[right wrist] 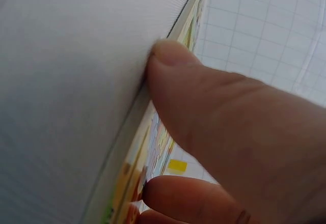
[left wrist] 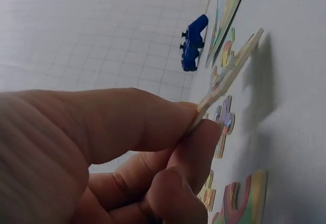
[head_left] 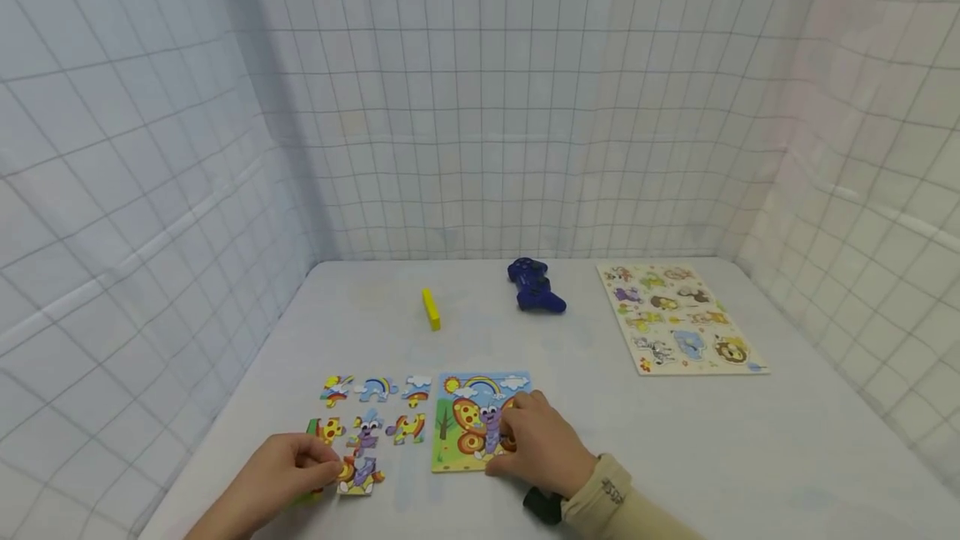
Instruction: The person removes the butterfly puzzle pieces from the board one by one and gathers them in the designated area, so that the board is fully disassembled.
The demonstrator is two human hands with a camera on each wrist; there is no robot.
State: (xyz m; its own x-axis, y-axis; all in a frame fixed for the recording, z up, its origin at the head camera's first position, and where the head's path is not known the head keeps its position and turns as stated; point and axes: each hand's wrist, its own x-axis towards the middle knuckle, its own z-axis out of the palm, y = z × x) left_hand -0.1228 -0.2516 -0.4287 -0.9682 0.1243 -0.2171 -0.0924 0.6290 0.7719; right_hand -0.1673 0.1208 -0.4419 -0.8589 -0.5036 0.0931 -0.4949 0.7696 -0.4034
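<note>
Between thumb and forefinger, my left hand [head_left: 281, 473] pinches a puzzle piece [head_left: 358, 476] with part of a purple butterfly on it. The left wrist view shows this piece nearly edge-on, tilted above the table. Other butterfly puzzle pieces [head_left: 377, 390] lie in rows just beyond it, and a green one is partly hidden by the hand. My right hand [head_left: 543, 444] holds the butterfly puzzle board [head_left: 444, 432] at its near right corner. Its thumb [right wrist: 175, 58] presses the near edge while bent fingers rest over the picture. That corner is covered by the hand.
A yellow block [head_left: 431, 309] and a blue game controller [head_left: 534, 286] lie farther back. At the right is a larger animal puzzle board [head_left: 681, 319]. Grid-patterned cloth walls [head_left: 525, 123] enclose the white table at the back and both sides.
</note>
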